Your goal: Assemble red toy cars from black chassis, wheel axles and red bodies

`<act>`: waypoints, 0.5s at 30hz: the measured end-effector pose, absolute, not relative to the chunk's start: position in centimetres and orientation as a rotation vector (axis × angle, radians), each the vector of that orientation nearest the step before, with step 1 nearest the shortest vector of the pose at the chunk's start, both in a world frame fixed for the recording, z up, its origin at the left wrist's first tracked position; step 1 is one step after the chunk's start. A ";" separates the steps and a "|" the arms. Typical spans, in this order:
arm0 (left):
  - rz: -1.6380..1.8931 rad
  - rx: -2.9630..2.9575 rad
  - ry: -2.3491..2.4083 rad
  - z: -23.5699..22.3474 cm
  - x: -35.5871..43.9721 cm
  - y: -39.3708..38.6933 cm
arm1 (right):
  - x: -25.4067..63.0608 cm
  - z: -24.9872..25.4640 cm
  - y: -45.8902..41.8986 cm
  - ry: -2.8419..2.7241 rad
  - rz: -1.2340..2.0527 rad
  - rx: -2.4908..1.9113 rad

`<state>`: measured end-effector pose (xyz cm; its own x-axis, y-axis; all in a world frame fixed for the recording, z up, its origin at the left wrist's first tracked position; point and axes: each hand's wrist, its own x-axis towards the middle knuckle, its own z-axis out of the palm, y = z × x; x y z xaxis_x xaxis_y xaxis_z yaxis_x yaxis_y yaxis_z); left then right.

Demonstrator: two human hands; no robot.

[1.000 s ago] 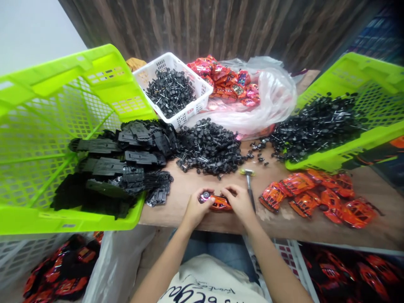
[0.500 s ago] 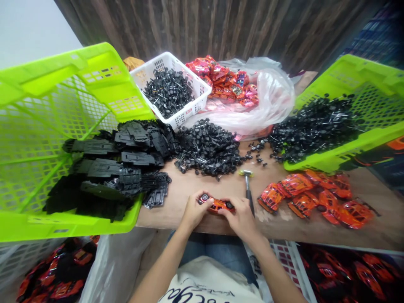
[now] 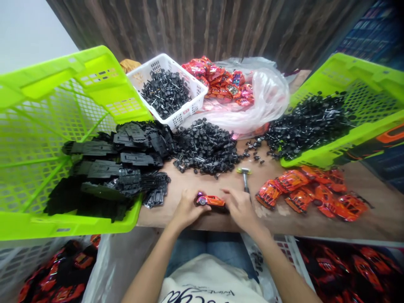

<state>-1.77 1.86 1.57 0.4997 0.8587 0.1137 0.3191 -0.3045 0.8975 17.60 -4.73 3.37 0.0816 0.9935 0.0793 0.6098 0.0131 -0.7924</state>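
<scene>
An orange toy car (image 3: 213, 200) is held just above the front of the bench, its side and a silver-hubbed wheel facing me. My left hand (image 3: 187, 209) is closed on the car's left end, thumb along the lower side. At the other end, my right hand (image 3: 241, 210) has its fingers bent around the tail, partly hiding it. Beyond my right hand lies a small hammer (image 3: 245, 179) with a yellowish head, its dark handle partly covered by that hand. Several orange toy cars (image 3: 296, 181) are heaped to the right of the hammer.
Black chassis plates spill from a tipped green crate (image 3: 94, 227) at left. Wheel-and-axle pieces (image 3: 208, 147) are piled mid-bench, in a white basket (image 3: 189, 110) and in a right-hand green crate (image 3: 315, 158). Behind, a clear plastic bag (image 3: 271, 90) surrounds orange car bodies (image 3: 221, 82).
The toy car has been turned between my hands, so its side and window show now instead of its underside wheels. My right-hand fingers have lifted and loosened slightly. The view has shifted a little.
</scene>
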 end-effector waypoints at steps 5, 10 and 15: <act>0.867 1.655 0.852 0.5 -0.7 1.8 | 15.4 2.3 -6.5 -1.944 0.205 -1.618; 0.891 1.663 0.867 0.5 -0.5 2.1 | 14.6 1.1 -6.0 -1.710 0.209 -1.638; 0.951 1.735 0.978 1.9 0.4 0.6 | 15.7 1.9 -4.7 -1.574 0.241 -1.757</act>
